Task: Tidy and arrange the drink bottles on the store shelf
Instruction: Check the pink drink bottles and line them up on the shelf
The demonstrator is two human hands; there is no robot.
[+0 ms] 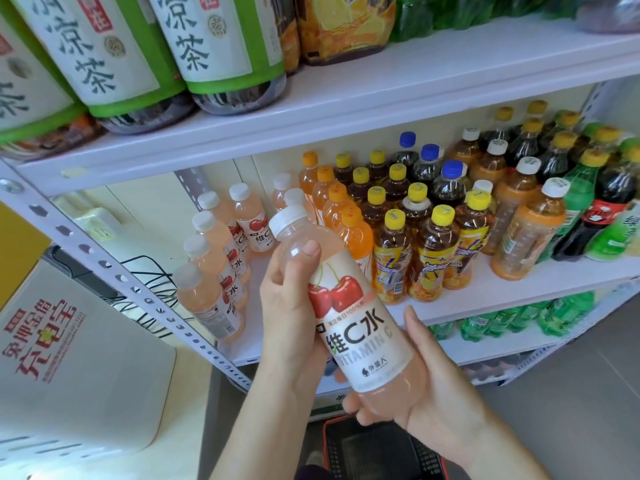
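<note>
Pale pink clear-plastic cherry drink bottle [349, 317] held tilted, label outward, likely for facing: left hand [291, 306] grip wraps shoulder, right hand [426, 386] grip cups base.

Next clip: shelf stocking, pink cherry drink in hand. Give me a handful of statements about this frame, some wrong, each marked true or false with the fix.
1. Both hands hold the pink cherry bottle. True: the left hand grips its upper part, the right hand its base.
2. The held bottle has no cap. False: a white cap is on it.
3. Matching pink bottles stand at the left end of the middle shelf. True.
4. The dark tea bottles beside the orange ones have red caps. False: yellow caps.
5. The held bottle stands on the shelf. False: it is tilted, in front of it.
</note>
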